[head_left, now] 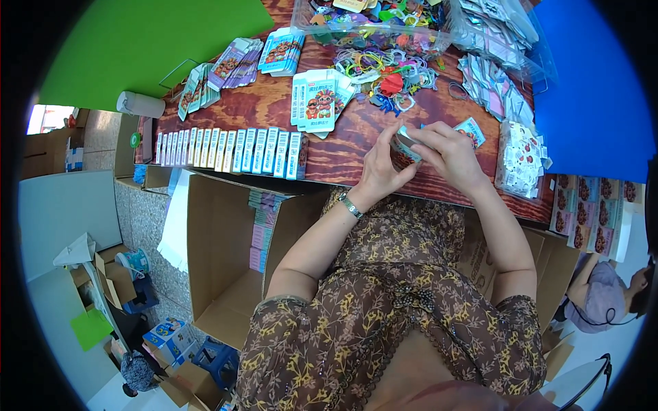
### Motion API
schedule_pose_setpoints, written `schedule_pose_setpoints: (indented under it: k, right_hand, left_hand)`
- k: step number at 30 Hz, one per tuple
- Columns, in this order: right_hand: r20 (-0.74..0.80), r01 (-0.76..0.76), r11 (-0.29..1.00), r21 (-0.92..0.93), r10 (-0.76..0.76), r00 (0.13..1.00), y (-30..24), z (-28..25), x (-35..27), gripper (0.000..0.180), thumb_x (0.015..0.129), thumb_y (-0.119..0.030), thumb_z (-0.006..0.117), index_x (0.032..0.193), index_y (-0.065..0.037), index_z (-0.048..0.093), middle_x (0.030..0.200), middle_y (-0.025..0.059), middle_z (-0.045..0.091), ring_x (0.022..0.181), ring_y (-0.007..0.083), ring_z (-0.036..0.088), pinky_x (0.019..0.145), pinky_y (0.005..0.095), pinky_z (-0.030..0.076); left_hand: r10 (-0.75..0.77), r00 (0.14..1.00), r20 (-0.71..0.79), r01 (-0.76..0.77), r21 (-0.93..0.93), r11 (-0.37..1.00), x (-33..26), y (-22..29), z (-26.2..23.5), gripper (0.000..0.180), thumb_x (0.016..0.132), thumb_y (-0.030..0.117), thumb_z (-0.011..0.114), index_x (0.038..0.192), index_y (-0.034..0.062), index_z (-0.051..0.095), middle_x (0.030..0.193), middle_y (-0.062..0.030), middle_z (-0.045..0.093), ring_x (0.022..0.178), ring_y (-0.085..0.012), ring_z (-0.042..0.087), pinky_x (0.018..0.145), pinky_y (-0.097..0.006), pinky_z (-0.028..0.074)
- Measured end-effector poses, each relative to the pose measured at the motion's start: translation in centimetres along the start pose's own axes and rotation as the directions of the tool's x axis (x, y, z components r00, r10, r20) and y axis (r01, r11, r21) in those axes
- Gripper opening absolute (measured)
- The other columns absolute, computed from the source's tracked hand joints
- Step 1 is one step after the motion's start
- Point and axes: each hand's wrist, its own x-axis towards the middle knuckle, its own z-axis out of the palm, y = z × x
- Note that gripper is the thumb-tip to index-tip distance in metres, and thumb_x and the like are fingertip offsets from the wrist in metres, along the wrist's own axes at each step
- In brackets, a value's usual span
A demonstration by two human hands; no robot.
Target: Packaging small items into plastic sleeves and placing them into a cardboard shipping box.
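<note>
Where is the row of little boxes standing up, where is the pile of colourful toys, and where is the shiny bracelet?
Row of small boxes (229, 151), head view, middle of the row.
Colourful toy pile (384, 72), head view, centre of the heap.
Bracelet (350, 206), head view, band on the left wrist.

Box row (229, 151) on table (343, 154); open carton (226, 267) below.

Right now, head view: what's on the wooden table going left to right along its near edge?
Row of upright small cartons → left hand → small box held in both hands → right hand → bag of white sachets.
</note>
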Motion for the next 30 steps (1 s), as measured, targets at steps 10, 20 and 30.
schedule_pose_setpoints:
  k: [10, 20, 30]
  right_hand:
    - [-0.052, -0.089, 0.99, 0.105, 0.095, 0.994, -0.4, 0.6, -0.1, 0.023, 0.09, -0.007, 0.073, 0.112, -0.003, 0.074, 0.096, 0.0112, 0.068, 0.079, 0.0239, 0.068, 0.068, 0.0349, 0.054]
    - [-0.067, 0.094, 0.933, -0.347, -0.125, 0.99, -1.2, 1.3, -0.1, 0.031, 0.08, -0.002, 0.07, 0.11, -0.006, 0.073, 0.091, 0.0065, 0.066, 0.083, 0.0263, 0.066, 0.07, 0.0383, 0.054]
    - [-0.009, -0.015, 0.991, 0.131, 0.016, 1.0, 0.0, -0.4, -1.1, 0.025, 0.089, -0.003, 0.069, 0.115, -0.002, 0.069, 0.106, 0.0127, 0.069, 0.101, 0.0267, 0.068, 0.083, 0.0352, 0.055]
  left_hand:
    - [-0.037, 0.999, 0.028, 0.037, -0.004, 0.999, -0.2, 0.1, 0.0, 0.095, 0.073, 0.011, 0.088, 0.149, 0.0015, 0.032, 0.128, -0.0211, 0.059, 0.113, -0.0331, 0.067, 0.092, -0.04, 0.057]
    - [-0.078, 0.995, 0.066, 0.078, 0.008, 0.997, -0.1, 0.5, 0.0, 0.093, 0.072, 0.008, 0.086, 0.148, 0.0008, 0.033, 0.136, -0.0256, 0.056, 0.117, -0.0403, 0.064, 0.093, -0.042, 0.056]
    - [0.029, 0.999, -0.03, -0.027, 0.07, 0.997, 0.7, 0.5, 0.0, 0.076, 0.074, 0.009, 0.084, 0.138, -0.0001, 0.044, 0.145, -0.0304, 0.05, 0.13, -0.0446, 0.056, 0.1, -0.045, 0.054]
